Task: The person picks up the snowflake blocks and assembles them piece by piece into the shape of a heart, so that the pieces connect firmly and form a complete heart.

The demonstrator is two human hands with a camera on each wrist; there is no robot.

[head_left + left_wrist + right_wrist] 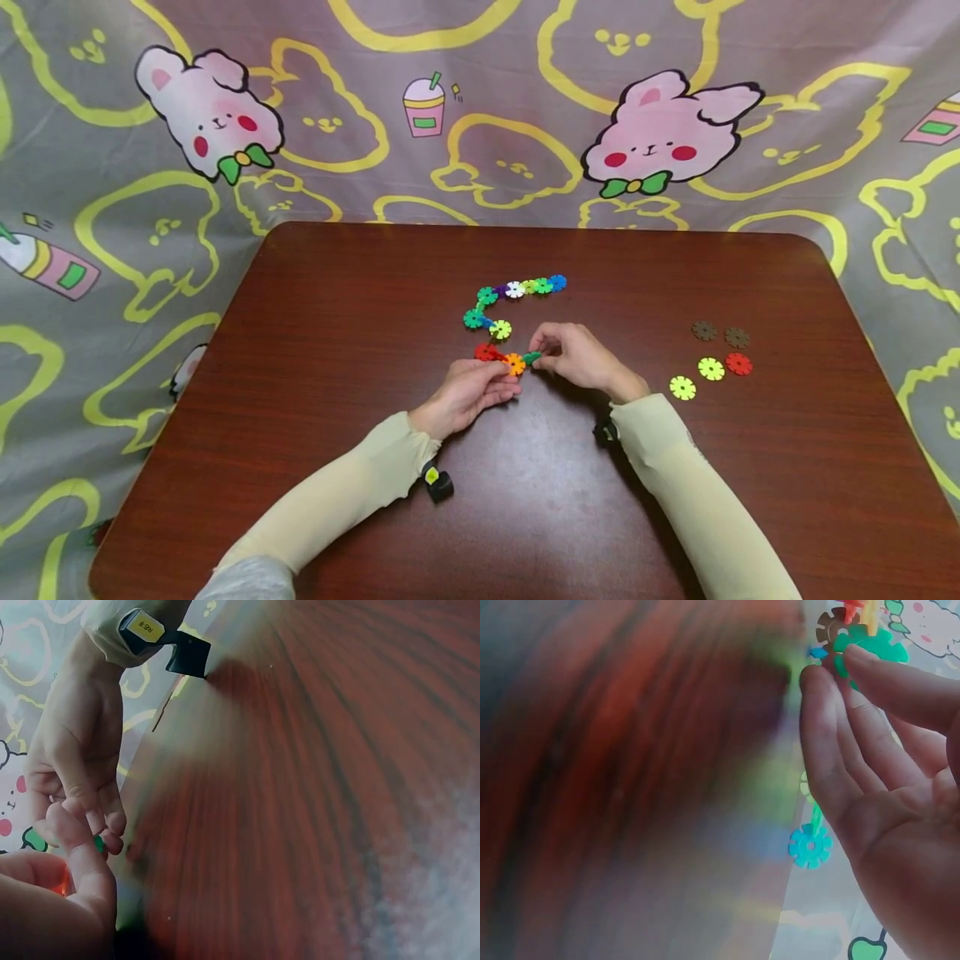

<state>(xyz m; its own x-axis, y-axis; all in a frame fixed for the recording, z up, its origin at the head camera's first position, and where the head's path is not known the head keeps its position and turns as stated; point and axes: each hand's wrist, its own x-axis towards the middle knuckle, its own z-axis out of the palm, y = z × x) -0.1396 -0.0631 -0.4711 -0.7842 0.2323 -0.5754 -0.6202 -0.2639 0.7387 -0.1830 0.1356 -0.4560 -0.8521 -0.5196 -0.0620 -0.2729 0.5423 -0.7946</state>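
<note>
A chain of linked, notched plastic discs (514, 290) curves over the table in blue, green, white, purple, yellow and red. At its near end, my left hand (467, 395) pinches an orange notched disc (513, 364) between thumb and fingers. My right hand (576, 357) pinches a green notched disc (531, 358) that meets the orange one edge to edge. The right wrist view shows this green disc (877, 649) between thumb and fingertips. In the left wrist view, fingers hide most of the orange disc (61, 879).
Loose discs lie on the brown table (337, 308) to the right: two yellow-green, including one yellow disc (682, 388), a red disc (738, 364) and two dark brown ones, including a brown disc (704, 331). A patterned curtain (495, 108) hangs behind the table.
</note>
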